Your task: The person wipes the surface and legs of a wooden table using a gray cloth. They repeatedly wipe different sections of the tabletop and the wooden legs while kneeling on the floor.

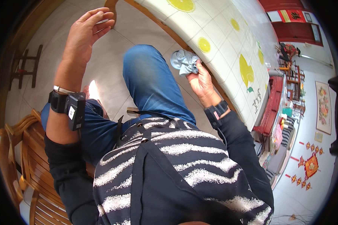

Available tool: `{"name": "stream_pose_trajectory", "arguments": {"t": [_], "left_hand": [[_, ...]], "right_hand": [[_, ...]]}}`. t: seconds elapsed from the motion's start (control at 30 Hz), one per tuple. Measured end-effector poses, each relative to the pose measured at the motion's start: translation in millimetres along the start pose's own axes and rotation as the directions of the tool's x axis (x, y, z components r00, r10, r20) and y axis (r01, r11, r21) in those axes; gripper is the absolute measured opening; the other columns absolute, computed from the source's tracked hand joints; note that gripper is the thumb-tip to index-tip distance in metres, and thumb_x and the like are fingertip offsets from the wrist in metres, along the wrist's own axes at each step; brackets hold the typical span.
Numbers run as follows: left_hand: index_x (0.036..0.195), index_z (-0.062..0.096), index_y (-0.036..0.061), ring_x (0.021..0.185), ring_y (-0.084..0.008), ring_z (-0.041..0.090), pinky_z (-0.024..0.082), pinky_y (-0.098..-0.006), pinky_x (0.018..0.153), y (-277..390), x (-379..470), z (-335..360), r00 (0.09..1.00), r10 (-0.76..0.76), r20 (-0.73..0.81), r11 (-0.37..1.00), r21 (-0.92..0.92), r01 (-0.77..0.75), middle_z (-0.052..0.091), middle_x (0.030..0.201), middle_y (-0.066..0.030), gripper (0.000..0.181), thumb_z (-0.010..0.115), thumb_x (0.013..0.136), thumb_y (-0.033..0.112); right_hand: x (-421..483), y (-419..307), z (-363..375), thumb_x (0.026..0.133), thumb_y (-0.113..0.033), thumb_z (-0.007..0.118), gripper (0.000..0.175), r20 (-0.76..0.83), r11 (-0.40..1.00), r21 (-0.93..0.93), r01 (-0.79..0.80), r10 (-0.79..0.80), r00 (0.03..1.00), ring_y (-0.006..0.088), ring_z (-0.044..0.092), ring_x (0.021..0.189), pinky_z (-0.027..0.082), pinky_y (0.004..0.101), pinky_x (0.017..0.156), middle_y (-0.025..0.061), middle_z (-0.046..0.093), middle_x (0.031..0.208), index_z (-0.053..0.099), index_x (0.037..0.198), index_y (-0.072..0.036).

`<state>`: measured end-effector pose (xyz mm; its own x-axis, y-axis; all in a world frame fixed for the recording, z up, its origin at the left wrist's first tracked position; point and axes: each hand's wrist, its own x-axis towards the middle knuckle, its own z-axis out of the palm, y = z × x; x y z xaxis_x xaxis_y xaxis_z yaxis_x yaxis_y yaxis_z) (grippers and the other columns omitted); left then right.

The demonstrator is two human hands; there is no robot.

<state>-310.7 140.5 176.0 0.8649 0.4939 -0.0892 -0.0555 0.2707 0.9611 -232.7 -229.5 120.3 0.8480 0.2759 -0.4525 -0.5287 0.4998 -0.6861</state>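
My left hand [87, 33] is raised at the upper left, over the tiled floor. Its fingers are extended and a little apart, and it holds nothing. In my right hand [201, 80] is a crumpled light blue cloth [184, 62], pinched between thumb and fingers. The cloth is bunched up beside the wooden edge of a table [222, 60], which has a white tablecloth with a lemon print. Whether the cloth touches the table edge, I cannot tell. Both wrists carry strapped black devices. My knee in blue jeans lies between the two hands.
Behind my left arm stands a slatted wooden chair [42, 157]. A small wooden stool [25, 67] is on the floor at the far left. A wooden leg [111, 14] rises near my left fingertips. A red cabinet [273, 104] stands beyond the table, with a striped-cushioned seat further right.
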Motion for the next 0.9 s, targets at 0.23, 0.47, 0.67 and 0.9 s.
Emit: {"name": "stream_pose_trajectory", "arguments": {"t": [0.23, 0.47, 0.67, 0.9], "left_hand": [[0.117, 0.068, 0.0047, 0.096, -0.0181, 0.072, 0.057, -0.0322, 0.091, 8.6, -6.2, -9.7, 0.998, 0.022, -0.057, 0.999, -0.042, -0.024, 0.073, 0.106, -0.0103, 0.024, 0.057, 0.101, 0.018], [0.114, 0.07, 0.0063, 0.092, -0.0157, 0.071, 0.056, -0.0305, 0.088, 14.5, -9.5, 3.5, 0.998, 0.044, -0.053, 0.997, -0.068, -0.047, 0.073, 0.104, -0.0082, 0.022, 0.058, 0.101, 0.019], [0.119, 0.067, 0.006, 0.099, -0.0168, 0.07, 0.055, -0.0319, 0.095, 12.9, -5.6, 6.2, 0.997, -0.044, -0.057, 0.999, -0.025, 0.043, 0.073, 0.11, -0.0103, 0.026, 0.054, 0.104, 0.022], [0.116, 0.068, 0.0057, 0.096, -0.0156, 0.07, 0.054, -0.0309, 0.092, 9.2, -1.1, 3.2, 0.996, -0.022, -0.083, 0.999, -0.045, 0.018, 0.072, 0.107, -0.0084, 0.024, 0.056, 0.102, 0.02]], "right_hand": [[-40.1, -72.9, 73.4, 0.079, 0.005, 0.07, 0.054, 0.922, -0.513, -0.26, 0.818, 0.121, 0.368, 0.0308, 0.066, 0.103, 0.055, 0.0374, 0.09, 0.014, 0.064, 0.12, 0.061, 0.13, -0.01], [31.9, -70.8, 82.5, 0.076, 0.001, 0.07, 0.04, 0.785, -0.76, 0.072, 0.646, 0.443, 0.433, 0.0477, 0.038, 0.137, 0.045, 0.0541, 0.107, 0.0036, 0.043, 0.149, 0.072, 0.111, -0.018], [112.8, -31.6, 140.9, 0.077, 0.0, 0.066, 0.032, 0.845, -0.747, 0.155, 0.646, 0.439, 0.305, 0.0414, 0.032, 0.143, 0.044, 0.0542, 0.107, 0.0017, 0.044, 0.15, 0.075, 0.101, -0.019], [213.1, 29.4, 234.5, 0.09, -0.018, 0.061, 0.041, 0.838, -0.727, 0.447, 0.522, 0.544, 0.041, 0.0381, 0.039, 0.139, 0.03, 0.0495, 0.117, 0.0184, 0.047, 0.145, 0.057, 0.129, -0.007]]}}
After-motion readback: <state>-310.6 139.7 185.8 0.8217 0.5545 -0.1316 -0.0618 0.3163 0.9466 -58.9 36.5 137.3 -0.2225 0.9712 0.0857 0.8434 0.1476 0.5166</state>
